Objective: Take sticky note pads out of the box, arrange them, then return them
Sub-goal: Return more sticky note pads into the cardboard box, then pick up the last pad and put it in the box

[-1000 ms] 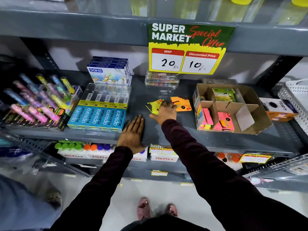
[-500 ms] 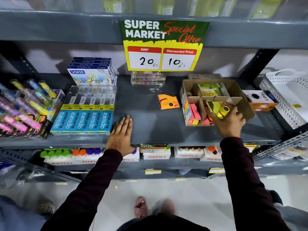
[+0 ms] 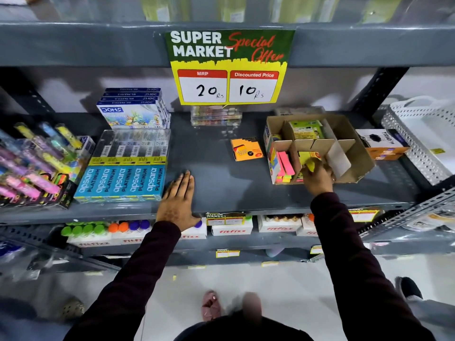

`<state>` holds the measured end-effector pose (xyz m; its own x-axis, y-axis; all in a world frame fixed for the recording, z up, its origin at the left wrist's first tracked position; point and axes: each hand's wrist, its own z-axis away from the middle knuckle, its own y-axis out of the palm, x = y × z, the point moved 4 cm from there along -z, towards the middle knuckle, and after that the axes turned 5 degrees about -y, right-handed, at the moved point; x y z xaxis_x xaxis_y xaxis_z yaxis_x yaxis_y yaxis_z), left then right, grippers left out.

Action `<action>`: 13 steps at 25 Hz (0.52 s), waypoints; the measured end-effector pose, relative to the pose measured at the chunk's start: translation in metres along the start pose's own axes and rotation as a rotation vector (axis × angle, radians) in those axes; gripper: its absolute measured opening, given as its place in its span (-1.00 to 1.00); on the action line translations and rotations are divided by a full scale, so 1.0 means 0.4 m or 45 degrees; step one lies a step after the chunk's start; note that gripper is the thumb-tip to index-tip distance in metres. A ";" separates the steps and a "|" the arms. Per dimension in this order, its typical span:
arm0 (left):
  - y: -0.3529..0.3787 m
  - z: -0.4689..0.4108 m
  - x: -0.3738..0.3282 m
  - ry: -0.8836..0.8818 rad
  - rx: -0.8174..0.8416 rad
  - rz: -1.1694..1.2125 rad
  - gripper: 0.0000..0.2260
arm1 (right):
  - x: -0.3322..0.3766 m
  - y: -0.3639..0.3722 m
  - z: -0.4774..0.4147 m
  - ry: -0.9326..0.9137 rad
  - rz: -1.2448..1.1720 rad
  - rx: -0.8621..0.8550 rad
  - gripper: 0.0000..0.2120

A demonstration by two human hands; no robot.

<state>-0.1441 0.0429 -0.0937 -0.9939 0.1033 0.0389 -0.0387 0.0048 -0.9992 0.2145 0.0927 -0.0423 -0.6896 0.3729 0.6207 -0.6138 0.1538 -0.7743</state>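
Note:
A brown cardboard box (image 3: 355,156) with dividers stands on the grey shelf (image 3: 216,183) at the right. My right hand (image 3: 317,177) reaches into its front middle compartment, fingers closed on a yellow sticky note pad (image 3: 310,157). Pink pads (image 3: 285,164) stand in the left compartment and a green pack (image 3: 306,130) sits at the back. An orange sticky note pad (image 3: 247,149) lies alone on the shelf just left of the box. My left hand (image 3: 177,200) rests flat on the shelf's front edge, fingers spread, holding nothing.
Blue Apsara pencil boxes (image 3: 123,179) lie beside my left hand, Doms boxes (image 3: 133,114) behind them, highlighter packs (image 3: 32,163) at far left. An orange-and-black box (image 3: 382,143) and a white perforated basket (image 3: 423,134) sit right of the cardboard box. A price sign (image 3: 229,67) hangs overhead.
My right hand lifted the yellow pad from the shelf's middle, carried it right and lowered it into the box. The orange pad stayed on the shelf. My left hand has not moved.

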 end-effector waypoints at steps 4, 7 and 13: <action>-0.002 0.000 0.002 0.000 -0.001 -0.017 0.07 | 0.047 -0.040 0.046 -0.100 0.108 -0.173 -0.55; -0.008 0.003 -0.002 0.012 -0.027 0.015 0.05 | 0.165 -0.061 0.096 -0.364 -0.012 -0.433 -0.60; -0.016 0.002 -0.001 0.010 -0.023 0.102 0.06 | 0.353 0.189 0.090 -0.537 0.284 0.193 -0.41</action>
<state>-0.1434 0.0419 -0.0872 -0.9929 0.1116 -0.0410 0.0428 0.0143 -0.9990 0.0568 0.1242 -0.0088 -0.8866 -0.0256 0.4619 -0.4610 -0.0337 -0.8868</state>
